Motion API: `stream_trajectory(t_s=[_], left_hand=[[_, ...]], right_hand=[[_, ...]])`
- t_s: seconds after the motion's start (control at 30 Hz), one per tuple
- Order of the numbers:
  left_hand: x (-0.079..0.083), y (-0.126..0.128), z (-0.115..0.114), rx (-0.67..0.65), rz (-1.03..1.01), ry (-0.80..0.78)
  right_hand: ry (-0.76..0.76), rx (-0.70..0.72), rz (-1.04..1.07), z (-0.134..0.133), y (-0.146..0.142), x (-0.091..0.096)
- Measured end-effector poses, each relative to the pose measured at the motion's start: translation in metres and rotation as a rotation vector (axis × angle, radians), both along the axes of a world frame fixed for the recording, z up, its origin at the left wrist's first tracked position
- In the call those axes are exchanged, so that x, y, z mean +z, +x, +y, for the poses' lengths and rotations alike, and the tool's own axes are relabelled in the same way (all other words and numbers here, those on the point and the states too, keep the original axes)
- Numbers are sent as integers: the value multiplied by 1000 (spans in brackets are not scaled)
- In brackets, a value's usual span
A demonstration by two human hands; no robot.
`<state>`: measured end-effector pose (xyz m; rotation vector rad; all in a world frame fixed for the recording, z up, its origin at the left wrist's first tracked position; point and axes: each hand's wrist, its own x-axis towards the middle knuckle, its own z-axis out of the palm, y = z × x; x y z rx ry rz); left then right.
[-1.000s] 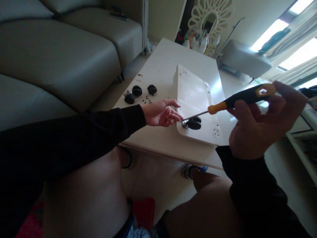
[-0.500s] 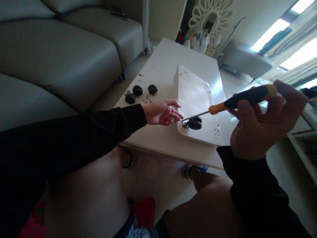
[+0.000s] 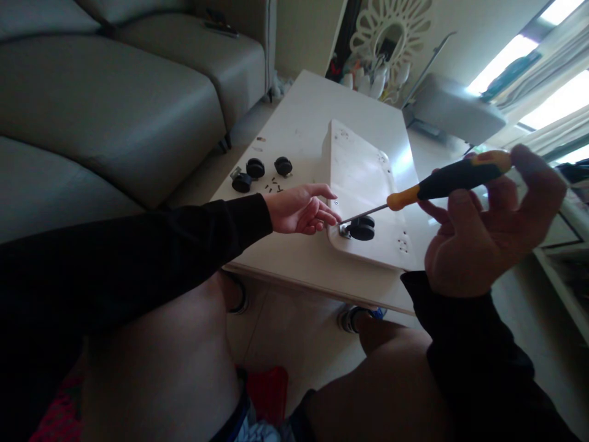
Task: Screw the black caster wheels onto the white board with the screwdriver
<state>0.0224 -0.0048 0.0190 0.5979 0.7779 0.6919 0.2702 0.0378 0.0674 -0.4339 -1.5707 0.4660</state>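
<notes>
My right hand (image 3: 490,227) grips the black and orange handle of a screwdriver (image 3: 442,183). Its steel shaft slants down to the metal bracket of a black caster wheel (image 3: 361,229) at the near corner of a white board (image 3: 363,184). My left hand (image 3: 299,210) rests at the board's left edge, fingers loosely curled, fingertips close to the screwdriver tip and the bracket. Whether those fingers pinch a screw is too small to tell.
The board lies on a white low table (image 3: 299,129). Three loose caster wheels (image 3: 254,169) and several small screws (image 3: 275,183) sit at the table's left edge. A grey sofa (image 3: 115,104) stands to the left, and my knees are below the table's near edge.
My right hand's fingers have shifted around the screwdriver handle, rolling it. The shaft tip stays at the caster bracket and my left hand stays in place.
</notes>
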Motion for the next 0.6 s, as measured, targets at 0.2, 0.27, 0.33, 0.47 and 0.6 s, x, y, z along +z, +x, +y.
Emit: stream_trajectory(t_s=[0.2,0.27,0.33,0.47,0.6], left_hand=[[9,1,-6,28,-36,-63],[10,2,-7,31,-37,-74],[7,2,-6,27,-34,-79],[1,2,-1,12,-35,-51],[2,2,-2,16,-32,-50]], right_hand=[[75,-170,-56,-3,1,1],[36,-178,-59,-6,0,2],[0,-124,-41,-9,-2,2],[28,-23,-23,-3,-2,2],[106,-108,-33,5,4,0]])
